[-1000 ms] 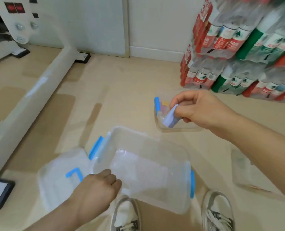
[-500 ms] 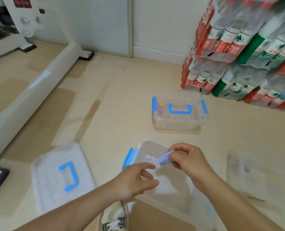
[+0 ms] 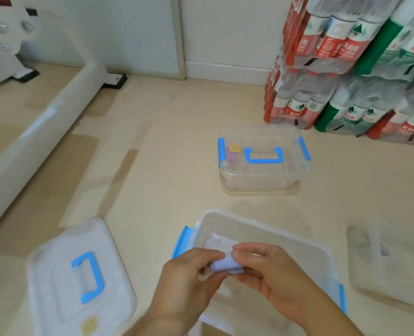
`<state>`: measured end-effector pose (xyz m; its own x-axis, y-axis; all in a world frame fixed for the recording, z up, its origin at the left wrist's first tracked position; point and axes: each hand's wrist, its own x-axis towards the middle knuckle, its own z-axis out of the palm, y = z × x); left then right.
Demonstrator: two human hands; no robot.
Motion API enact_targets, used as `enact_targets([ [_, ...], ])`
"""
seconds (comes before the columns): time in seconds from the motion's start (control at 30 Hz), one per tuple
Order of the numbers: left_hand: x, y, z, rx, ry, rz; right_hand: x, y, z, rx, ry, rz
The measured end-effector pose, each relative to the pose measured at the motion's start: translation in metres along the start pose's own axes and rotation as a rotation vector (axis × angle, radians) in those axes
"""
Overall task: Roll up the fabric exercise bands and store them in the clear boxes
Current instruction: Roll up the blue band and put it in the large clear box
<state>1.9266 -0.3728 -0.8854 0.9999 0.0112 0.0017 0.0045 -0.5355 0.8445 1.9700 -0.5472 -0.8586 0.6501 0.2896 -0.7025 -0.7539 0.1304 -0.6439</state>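
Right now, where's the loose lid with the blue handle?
Head view, lower left: the loose lid lies flat on the floor, left of the open clear box and the left hand.

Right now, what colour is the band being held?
The fabric band is pale lavender-blue; head view.

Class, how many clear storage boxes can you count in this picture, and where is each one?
2. A closed box stands mid-floor by the bottle packs; an open box sits nearest the camera, its loose lid lying to the left.
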Motion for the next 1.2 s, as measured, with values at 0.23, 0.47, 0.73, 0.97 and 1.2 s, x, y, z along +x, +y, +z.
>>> enact_targets([
  [0.23, 0.023, -0.017, 0.004, 0.507, 0.043, 0.325, 0.025, 0.004, 0.017, -0.116, 0.206, -0.122],
  [0.47, 0.028, -0.032, -0.011, 0.447, 0.016, 0.068, 0.083, 0.051, 0.037, -1.125, 0.519, -0.559],
  [0.73, 0.02, -0.046, -0.002, 0.281, -0.083, -0.051, 0.124, 0.078, 0.035, -0.985, 0.573, -0.543],
  [0.97, 0.021, -0.041, -0.005, 0.237, -0.097, -0.135, 0.129, 0.082, 0.046, -0.796, 0.629, -0.538],
  [1.2, 0.02, -0.04, -0.01, 0.179, -0.077, -0.138, 0.116, 0.071, 0.049, -0.466, 0.531, -0.332],
])
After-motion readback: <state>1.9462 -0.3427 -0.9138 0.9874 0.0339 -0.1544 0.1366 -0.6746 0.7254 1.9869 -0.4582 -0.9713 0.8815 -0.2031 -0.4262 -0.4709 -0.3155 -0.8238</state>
